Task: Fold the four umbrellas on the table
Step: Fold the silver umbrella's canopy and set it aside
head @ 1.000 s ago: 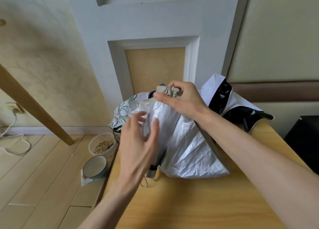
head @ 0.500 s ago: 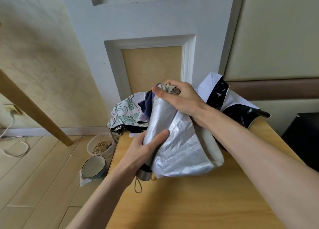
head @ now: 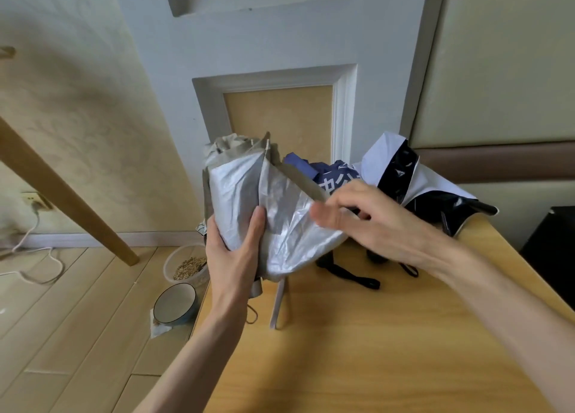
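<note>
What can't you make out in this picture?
Head view:
Blurred: the right hand, so its grip on the silver umbrella is unclear.
Covered: white lettering on the navy umbrella, partly behind the right hand.
Mostly hidden: the silver umbrella's handle, under the left hand.
Not plainly seen: a fourth umbrella; the silver one may hide it.

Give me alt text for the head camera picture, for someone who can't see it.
A person's left hand grips a half-gathered silver umbrella, tip up, over a wooden table, while the blurred right hand pinches a fold of its canopy. Behind lie a navy umbrella and a black-and-white umbrella, both not yet folded.
</note>
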Tool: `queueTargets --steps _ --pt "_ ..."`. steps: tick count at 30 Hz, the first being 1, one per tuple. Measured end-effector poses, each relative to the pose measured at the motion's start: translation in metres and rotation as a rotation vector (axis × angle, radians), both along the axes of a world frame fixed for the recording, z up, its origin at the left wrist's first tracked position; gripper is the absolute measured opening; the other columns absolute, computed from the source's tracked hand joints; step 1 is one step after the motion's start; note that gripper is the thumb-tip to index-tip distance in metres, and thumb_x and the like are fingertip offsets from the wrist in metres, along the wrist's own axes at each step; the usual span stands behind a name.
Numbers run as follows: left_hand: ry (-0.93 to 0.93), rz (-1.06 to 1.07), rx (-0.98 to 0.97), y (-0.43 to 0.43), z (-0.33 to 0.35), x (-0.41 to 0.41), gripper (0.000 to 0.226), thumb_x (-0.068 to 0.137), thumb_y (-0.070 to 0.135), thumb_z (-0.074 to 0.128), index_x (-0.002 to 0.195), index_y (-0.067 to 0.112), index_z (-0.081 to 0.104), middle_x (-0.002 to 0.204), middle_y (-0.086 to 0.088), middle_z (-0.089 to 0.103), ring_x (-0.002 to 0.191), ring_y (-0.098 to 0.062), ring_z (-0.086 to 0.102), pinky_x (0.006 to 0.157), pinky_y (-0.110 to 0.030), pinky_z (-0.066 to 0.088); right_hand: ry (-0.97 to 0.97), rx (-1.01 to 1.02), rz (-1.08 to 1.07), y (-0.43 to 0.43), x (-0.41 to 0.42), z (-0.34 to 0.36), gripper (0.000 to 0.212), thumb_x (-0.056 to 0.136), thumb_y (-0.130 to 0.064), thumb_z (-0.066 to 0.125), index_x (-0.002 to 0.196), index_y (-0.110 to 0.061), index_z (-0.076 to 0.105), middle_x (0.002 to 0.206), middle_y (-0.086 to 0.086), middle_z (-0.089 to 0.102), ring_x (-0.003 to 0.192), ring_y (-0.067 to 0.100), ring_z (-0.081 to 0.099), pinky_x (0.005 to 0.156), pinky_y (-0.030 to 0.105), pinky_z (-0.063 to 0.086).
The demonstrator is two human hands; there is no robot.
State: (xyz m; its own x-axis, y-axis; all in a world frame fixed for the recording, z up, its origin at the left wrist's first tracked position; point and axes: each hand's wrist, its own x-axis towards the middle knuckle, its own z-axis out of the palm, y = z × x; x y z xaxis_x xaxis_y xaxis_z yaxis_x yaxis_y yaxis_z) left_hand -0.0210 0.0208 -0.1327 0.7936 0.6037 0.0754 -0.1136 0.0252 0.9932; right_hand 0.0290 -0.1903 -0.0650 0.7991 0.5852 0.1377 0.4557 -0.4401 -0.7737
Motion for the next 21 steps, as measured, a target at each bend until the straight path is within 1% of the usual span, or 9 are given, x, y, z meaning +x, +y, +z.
queueTargets --steps 3,5,7,10,12,14,16,19,21 --pt "-0.009 -0.013 -0.064 0.002 0.000 0.001 0.055 0.077 0.049 0.088 0.122 0.034 0.061 0.114 0.011 0.074 0.100 -0.005 0.074 0.085 -0.030 0.061 -0.030 -0.080 0.022 -0.004 -0.004 -0.018 0.045 0.071 -0.074 0.077 0.105 -0.044 0.073 0.123 -0.031 0.049 0.128 -0.010 0.046 0.108 0.016 0.035" --pt "0.003 -0.006 -0.052 0.005 -0.002 0.002 0.067 0.072 0.046 0.093 0.127 0.031 0.059 0.118 0.009 0.073 0.101 -0.005 0.074 0.089 -0.031 0.061 -0.176 -0.005 -0.085 -0.002 -0.001 -0.031 0.044 0.077 -0.056 0.085 0.116 -0.045 0.068 0.126 -0.029 0.054 0.127 -0.008 0.051 0.107 0.017 0.039" --pt "0.005 0.020 -0.028 0.008 -0.004 0.004 0.075 0.070 0.042 0.096 0.132 0.028 0.057 0.120 0.009 0.071 0.101 -0.003 0.073 0.088 -0.028 0.060 -0.171 0.101 -0.176 -0.004 0.006 -0.040 0.054 0.079 -0.049 0.087 0.127 -0.045 0.061 0.116 -0.021 0.067 0.114 -0.004 0.062 0.103 0.027 0.048" --pt "-0.023 0.039 0.013 0.010 -0.005 0.005 0.081 0.066 0.040 0.097 0.133 0.027 0.054 0.119 0.012 0.068 0.097 0.004 0.070 0.086 -0.022 0.059 -0.092 0.069 -0.213 -0.011 0.017 -0.050 0.066 0.064 -0.076 0.080 0.120 -0.044 0.067 0.117 -0.022 0.065 0.116 -0.004 0.058 0.101 0.027 0.046" --pt "-0.039 0.033 0.040 0.009 -0.006 0.005 0.089 0.060 0.045 0.096 0.135 0.027 0.052 0.119 0.014 0.067 0.096 0.006 0.069 0.086 -0.020 0.058 -0.082 0.013 -0.206 -0.011 0.022 -0.059 0.058 0.061 -0.082 0.075 0.103 -0.041 0.073 0.118 -0.018 0.058 0.121 0.003 0.053 0.101 0.028 0.043" --pt "-0.040 0.029 0.039 0.010 -0.007 0.006 0.092 0.057 0.054 0.091 0.135 0.027 0.052 0.120 0.013 0.068 0.101 0.001 0.070 0.090 -0.025 0.058 -0.073 0.116 -0.211 -0.008 0.023 -0.061 0.035 0.077 -0.058 0.079 0.087 -0.025 0.075 0.107 -0.009 0.063 0.112 0.006 0.058 0.097 0.030 0.047" --pt "-0.033 0.028 0.023 0.014 -0.008 0.007 0.088 0.059 0.063 0.084 0.134 0.027 0.054 0.120 0.009 0.069 0.107 -0.007 0.070 0.093 -0.031 0.059 -0.012 0.307 -0.229 -0.013 0.026 -0.056 0.016 0.089 -0.033 0.079 0.086 -0.018 0.073 0.097 -0.009 0.071 0.101 0.005 0.064 0.095 0.029 0.052" --pt "-0.020 0.003 0.032 0.020 -0.010 0.008 0.078 0.065 0.062 0.082 0.130 0.028 0.056 0.121 0.007 0.068 0.110 -0.013 0.069 0.090 -0.030 0.058 0.150 0.550 -0.233 -0.030 0.036 -0.047 0.011 0.088 -0.031 0.072 0.095 -0.024 0.077 0.112 0.002 0.077 0.104 0.010 0.073 0.095 0.032 0.060" --pt "-0.012 -0.028 0.057 0.020 -0.011 0.010 0.073 0.065 0.059 0.084 0.126 0.029 0.058 0.121 0.005 0.067 0.110 -0.014 0.069 0.088 -0.030 0.058 0.215 0.620 -0.234 -0.036 0.038 -0.049 0.011 0.092 -0.029 0.068 0.096 -0.027 0.078 0.110 0.001 0.076 0.107 0.017 0.074 0.091 0.034 0.061"
